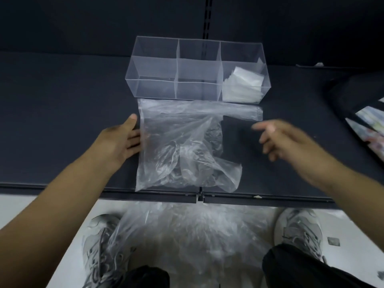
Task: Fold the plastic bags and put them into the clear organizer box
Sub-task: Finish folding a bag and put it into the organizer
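One item under work, says the checker: state its position.

Operator: The plastic bag (178, 142) lies spread flat on the dark shelf (62, 100), crumpled in its middle. Its far edge sits just beside the front wall of the clear organizer box (153, 65). A narrow band of the bag runs rightward along that front wall. Its near edge reaches the front lip of the shelf.

Checker: Report the box contents.

Operator: The box stands upright with three compartments side by side. The right compartment holds a stack of folded bags (243, 84), leaning. The left and middle compartments show only clear walls.

Checker: State the left hand.

Operator: The left hand (122, 140) lies flat on the shelf at the left edge of the bag. Its fingers (134, 140) are straight, with the tips touching that edge. It grips nothing.

Checker: State the right hand.

Operator: The right hand (284, 142) hovers above the shelf to the right of the bag, apart from it. It is blurred. Its fingers are loosely spread and hold nothing.

Checker: List other items.

Operator: A pile of loose bags (187, 235) lies on the floor between two grey shoes (99, 246). A dark bag (353, 94) rests at the right end of the shelf.
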The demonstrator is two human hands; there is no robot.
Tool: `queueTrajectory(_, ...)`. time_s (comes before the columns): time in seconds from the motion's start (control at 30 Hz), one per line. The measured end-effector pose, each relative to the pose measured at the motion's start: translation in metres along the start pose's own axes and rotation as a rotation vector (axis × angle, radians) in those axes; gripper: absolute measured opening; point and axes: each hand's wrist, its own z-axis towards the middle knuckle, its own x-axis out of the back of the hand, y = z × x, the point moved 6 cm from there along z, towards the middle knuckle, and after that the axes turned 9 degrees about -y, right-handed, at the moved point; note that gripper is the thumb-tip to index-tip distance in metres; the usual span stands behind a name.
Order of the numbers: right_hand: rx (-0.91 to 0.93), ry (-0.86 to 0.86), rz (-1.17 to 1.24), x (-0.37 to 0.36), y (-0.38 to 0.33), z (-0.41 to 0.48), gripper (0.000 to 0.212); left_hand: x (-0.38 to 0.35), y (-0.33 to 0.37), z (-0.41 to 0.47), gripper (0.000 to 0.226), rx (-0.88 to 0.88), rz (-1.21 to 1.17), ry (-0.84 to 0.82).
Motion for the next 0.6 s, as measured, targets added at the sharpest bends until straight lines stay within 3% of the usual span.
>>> queueTrajectory(0.07,0.026,-0.253,-0.072,-0.039,-0.016,-0.023,0.04,0.01,-0.015,-0.02,0.028,0.054,-0.011,-0.02)
queueTrajectory(0.13,0.011,-0.348,-0.191,-0.062,-0.018,-0.033,0.049,0.015,-0.031,-0.042,0.036,0.092,-0.01,-0.054)
queueTrajectory(0.2,-0.016,-0.347,-0.287,-0.075,-0.015,-0.034,0.046,0.014,-0.048,-0.061,0.044,0.12,0.012,-0.102)
queueTrajectory(0.33,-0.032,-0.291,-0.244,-0.069,-0.002,-0.029,0.012,0.008,-0.067,-0.077,0.038,0.17,0.09,-0.116)
queueTrajectory(0.47,-0.073,-0.235,-0.24,-0.026,0.014,-0.021,0.032,0.012,-0.066,-0.071,0.013,0.142,0.055,-0.025)
queueTrajectory(0.6,-0.157,-0.33,-0.241,0.006,0.03,-0.025,0.034,0.016,-0.064,-0.07,0.008,0.125,0.02,0.04)
